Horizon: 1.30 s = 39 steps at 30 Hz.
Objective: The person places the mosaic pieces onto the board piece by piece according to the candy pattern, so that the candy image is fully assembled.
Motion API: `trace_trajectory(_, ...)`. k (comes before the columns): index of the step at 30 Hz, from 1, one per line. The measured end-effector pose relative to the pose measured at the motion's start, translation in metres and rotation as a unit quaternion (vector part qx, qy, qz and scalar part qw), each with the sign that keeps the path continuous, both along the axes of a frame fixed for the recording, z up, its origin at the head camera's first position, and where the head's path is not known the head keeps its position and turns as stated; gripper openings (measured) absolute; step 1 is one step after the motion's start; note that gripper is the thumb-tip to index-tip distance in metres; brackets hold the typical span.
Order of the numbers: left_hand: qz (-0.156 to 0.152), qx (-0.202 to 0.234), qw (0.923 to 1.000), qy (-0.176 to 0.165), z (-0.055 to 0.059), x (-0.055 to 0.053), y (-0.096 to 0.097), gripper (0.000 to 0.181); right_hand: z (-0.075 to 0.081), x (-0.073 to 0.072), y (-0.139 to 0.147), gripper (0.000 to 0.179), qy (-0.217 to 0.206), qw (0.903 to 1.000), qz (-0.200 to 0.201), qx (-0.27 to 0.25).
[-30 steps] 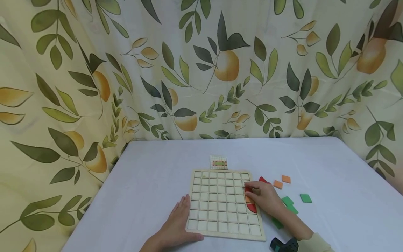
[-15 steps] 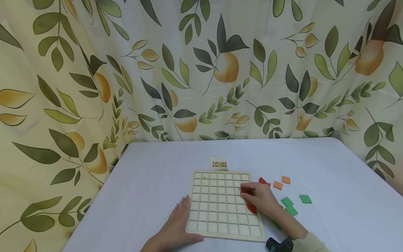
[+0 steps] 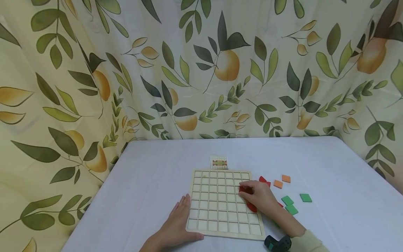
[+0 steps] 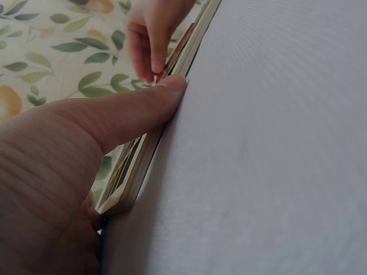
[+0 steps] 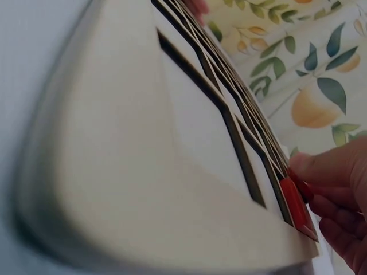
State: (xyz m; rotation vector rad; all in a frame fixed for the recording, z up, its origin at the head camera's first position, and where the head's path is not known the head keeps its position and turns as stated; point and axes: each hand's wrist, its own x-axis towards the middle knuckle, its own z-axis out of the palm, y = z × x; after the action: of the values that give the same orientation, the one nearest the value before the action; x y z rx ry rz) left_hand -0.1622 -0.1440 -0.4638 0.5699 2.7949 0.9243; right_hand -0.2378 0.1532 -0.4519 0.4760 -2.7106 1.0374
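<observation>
A pale wooden grid board (image 3: 225,236) lies on the white table. My left hand (image 3: 176,222) rests at its near left corner, fingers straight along the left edge; in the left wrist view, the thumb (image 4: 137,112) lies on the near edge. Over the board's right side, my right hand (image 3: 259,197) pinches a red piece (image 3: 244,190) between thumb and fingers, largely covering it. Another red piece (image 3: 251,207) with a curved edge sits in the right column just below that hand. The right wrist view shows this seated red piece (image 5: 293,203) beside the fingertips.
A small pattern card (image 3: 218,162) stands behind the board. To the right lie red pieces (image 3: 263,180), orange squares (image 3: 278,184) and several green tiles (image 3: 305,198), some partly hidden by my forearm. A black device (image 3: 277,244) is on the right wrist. A leaf-and-fruit patterned curtain (image 3: 201,70) hangs behind.
My right hand has shifted a little left over the board with the red piece in its pinch. The left hand and the board have stayed in place.
</observation>
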Motion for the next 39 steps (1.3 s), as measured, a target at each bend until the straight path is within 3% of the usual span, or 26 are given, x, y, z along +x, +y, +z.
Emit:
trace_trajectory(10, 0.002, -0.002, 1.0, -0.004, 0.002, -0.0009, 0.0016, 0.124, 0.0059, -0.0019, 0.0024, 0.023, -0.013, 0.9998, 0.009, 0.016)
trace_trajectory(20, -0.004, 0.003, 0.9998, 0.018, 0.0036, 0.0009, -0.0006, 0.121, 0.0049, -0.0047, -0.0014, 0.025, -0.028, 0.9995, 0.013, 0.002)
trace_trajectory(39, -0.002, 0.0, 1.0, 0.006, 0.0013, 0.0007, 0.0006, 0.123, -0.001, -0.0052, -0.0036, 0.026, -0.028, 0.9994, 0.02, -0.007)
